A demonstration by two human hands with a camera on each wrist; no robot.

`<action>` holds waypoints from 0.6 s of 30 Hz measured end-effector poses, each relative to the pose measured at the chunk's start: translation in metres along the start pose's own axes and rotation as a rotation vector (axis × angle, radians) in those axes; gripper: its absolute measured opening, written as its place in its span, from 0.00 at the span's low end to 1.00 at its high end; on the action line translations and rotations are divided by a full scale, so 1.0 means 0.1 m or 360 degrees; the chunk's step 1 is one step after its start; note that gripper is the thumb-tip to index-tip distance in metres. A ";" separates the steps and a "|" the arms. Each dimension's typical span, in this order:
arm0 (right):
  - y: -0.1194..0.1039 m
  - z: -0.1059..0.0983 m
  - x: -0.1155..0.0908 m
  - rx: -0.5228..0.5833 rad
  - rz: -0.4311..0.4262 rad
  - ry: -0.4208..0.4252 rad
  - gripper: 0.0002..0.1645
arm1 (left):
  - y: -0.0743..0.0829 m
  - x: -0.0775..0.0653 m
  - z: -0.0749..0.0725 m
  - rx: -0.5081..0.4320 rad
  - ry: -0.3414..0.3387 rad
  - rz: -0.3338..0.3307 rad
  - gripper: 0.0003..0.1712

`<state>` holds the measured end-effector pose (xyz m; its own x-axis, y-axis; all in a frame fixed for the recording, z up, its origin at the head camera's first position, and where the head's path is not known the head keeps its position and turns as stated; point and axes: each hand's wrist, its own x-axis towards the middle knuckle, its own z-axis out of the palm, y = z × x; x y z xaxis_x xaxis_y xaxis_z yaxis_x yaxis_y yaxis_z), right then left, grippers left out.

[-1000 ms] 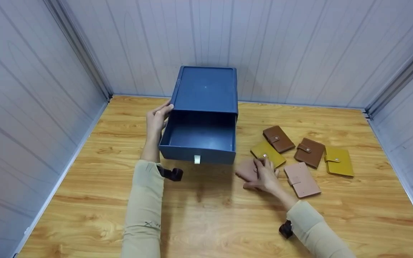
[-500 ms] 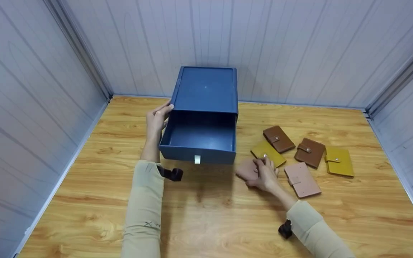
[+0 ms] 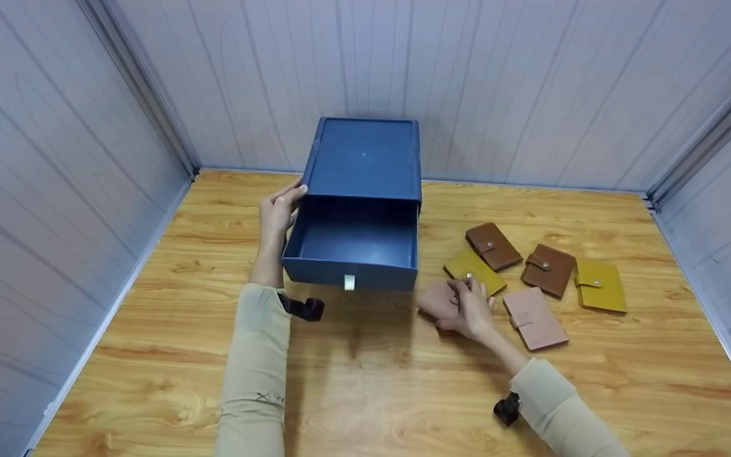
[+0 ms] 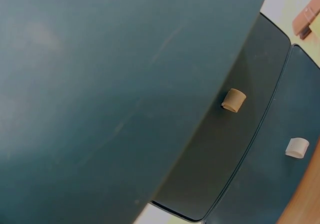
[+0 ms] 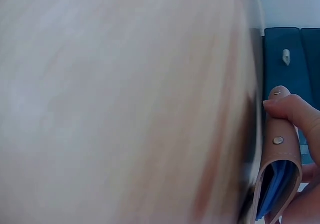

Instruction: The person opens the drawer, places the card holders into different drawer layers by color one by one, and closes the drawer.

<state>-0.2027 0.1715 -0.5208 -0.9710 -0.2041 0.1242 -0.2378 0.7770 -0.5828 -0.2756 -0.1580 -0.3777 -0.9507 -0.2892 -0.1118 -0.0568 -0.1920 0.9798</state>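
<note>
A blue drawer cabinet [image 3: 368,158] stands near the back wall, its top drawer [image 3: 349,271] pulled out and bare inside. My left hand [image 3: 275,216] rests against the cabinet's left side, fingertips at the upper front edge; the left wrist view does not show it. Front right of the cabinet, my right hand [image 3: 474,315] grips a pink card holder [image 3: 438,299] low at the table. In the right wrist view the thumb presses on this card holder [image 5: 282,131], which shows metal snaps and blue inner sleeves; some fingers are hidden behind it.
Several snap-strap card holders lie right of the drawer: brown [image 3: 493,246], another brown [image 3: 548,270], yellow [image 3: 474,271], another yellow [image 3: 600,285] and pink [image 3: 535,318]. Two shut lower drawer fronts carry light pull tabs [image 4: 233,100]. Panel walls [image 3: 499,95] enclose the wooden table [image 3: 365,393].
My right thumb has drawn in against the pink card holder, and the hand has shifted very slightly. My left hand, the cabinet and the other card holders have not moved.
</note>
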 end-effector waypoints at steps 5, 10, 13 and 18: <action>-0.07 -0.09 0.00 -0.0021 0.0019 -0.0014 0.47 | 0.00 -0.01 0.00 -0.0017 -0.0011 0.0005 0.22; -0.14 -0.20 -0.02 0.0002 0.0016 -0.0019 0.47 | 0.00 -0.01 0.00 0.0012 -0.0010 0.0004 0.22; -0.19 -0.26 -0.04 0.0004 -0.0001 -0.0013 0.47 | -0.01 0.00 0.00 0.0016 -0.0012 0.0003 0.22; -0.27 -0.40 -0.07 0.0040 -0.0053 0.0000 0.47 | -0.01 0.00 0.00 0.0010 -0.0009 0.0005 0.22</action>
<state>-0.1907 0.1756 -0.4740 -0.9626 -0.2298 0.1436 -0.2694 0.7546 -0.5984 -0.2755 -0.1580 -0.3788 -0.9527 -0.2843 -0.1078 -0.0557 -0.1854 0.9811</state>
